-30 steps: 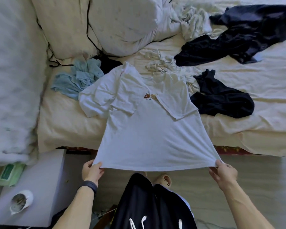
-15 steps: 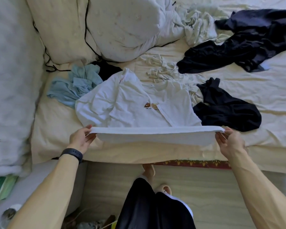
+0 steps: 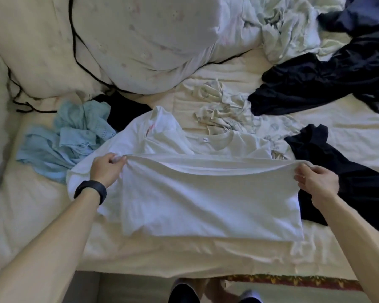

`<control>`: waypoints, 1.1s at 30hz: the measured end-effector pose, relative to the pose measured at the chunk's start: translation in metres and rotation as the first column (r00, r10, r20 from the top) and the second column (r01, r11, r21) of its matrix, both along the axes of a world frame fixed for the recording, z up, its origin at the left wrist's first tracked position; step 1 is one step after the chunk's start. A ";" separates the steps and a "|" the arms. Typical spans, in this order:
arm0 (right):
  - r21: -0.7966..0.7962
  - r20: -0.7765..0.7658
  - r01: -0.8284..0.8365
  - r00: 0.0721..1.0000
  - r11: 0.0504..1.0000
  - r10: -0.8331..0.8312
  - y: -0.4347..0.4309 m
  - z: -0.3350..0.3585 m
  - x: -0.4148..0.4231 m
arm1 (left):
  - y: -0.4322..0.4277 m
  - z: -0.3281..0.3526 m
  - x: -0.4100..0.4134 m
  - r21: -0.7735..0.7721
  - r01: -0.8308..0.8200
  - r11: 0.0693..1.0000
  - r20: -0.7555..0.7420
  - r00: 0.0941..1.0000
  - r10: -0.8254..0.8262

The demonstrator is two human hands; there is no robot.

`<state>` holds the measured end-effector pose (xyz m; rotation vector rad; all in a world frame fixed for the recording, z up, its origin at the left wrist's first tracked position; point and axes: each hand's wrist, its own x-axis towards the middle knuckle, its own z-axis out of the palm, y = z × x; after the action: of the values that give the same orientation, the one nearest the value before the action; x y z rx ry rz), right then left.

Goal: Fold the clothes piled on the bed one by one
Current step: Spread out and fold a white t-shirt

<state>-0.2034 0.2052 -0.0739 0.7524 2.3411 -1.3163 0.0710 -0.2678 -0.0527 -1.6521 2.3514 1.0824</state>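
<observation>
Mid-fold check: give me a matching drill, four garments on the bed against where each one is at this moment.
Things:
1. white T-shirt
2. light blue garment
3. black garment
4. patterned cream garment

Places:
A. crumpled beyond the shirt's collar
B. beside the right hand
C. hem gripped at both corners
D. bunched beside the left hand

Pairs: 1-C, 2-D, 3-B, 4-A

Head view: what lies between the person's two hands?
In the head view, only the hem of the white T-shirt, which the left hand and right hand both pinch.
</observation>
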 end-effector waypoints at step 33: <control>0.306 -0.164 -0.108 0.973 0.946 0.164 -0.057 -0.071 -0.077 | -0.019 -0.093 -0.089 -0.167 -0.245 0.955 -0.011 0.969 0.247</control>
<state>-0.2800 0.1484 -0.1450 0.5539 2.7270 -1.0304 -0.0183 -0.2872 -0.1459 -2.0499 2.3336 0.9287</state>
